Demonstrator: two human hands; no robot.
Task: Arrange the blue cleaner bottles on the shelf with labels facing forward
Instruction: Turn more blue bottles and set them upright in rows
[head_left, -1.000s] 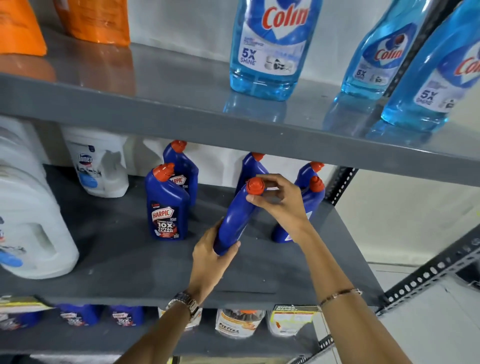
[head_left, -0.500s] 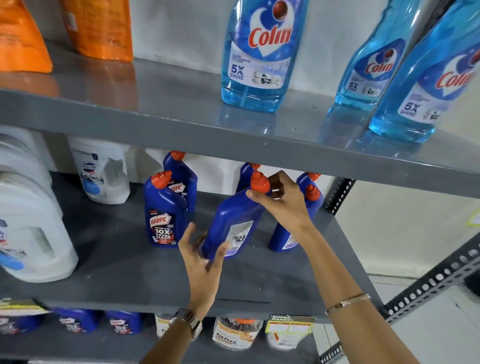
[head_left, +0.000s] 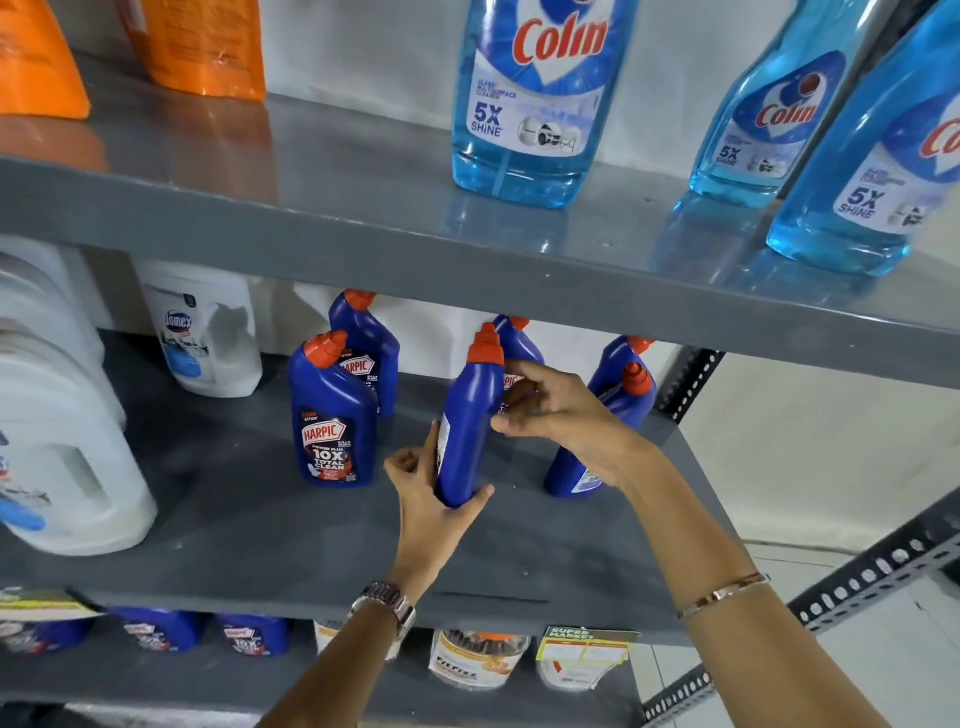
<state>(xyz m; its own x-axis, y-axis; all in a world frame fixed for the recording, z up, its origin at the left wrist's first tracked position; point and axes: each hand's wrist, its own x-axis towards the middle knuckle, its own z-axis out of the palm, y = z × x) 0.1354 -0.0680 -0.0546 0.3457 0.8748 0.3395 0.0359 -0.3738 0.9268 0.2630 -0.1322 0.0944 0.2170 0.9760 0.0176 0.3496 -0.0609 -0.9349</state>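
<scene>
Blue plastic fills both hands at the centre of the frame: the left hand (head_left: 436, 499) cups the base of the held bottle (head_left: 467, 426), and the right hand (head_left: 556, 415) closes its fingers on the upper side. Half a second ago this bottle leaned with its back label towards the camera; now it stands nearly upright on the middle shelf (head_left: 234, 519), turned edge-on, with a label strip at its left edge. The turn looks part done. To the left, the front Harpic bottle (head_left: 332, 415) already faces forward; the right-hand bottle (head_left: 597, 441) shows its back.
</scene>
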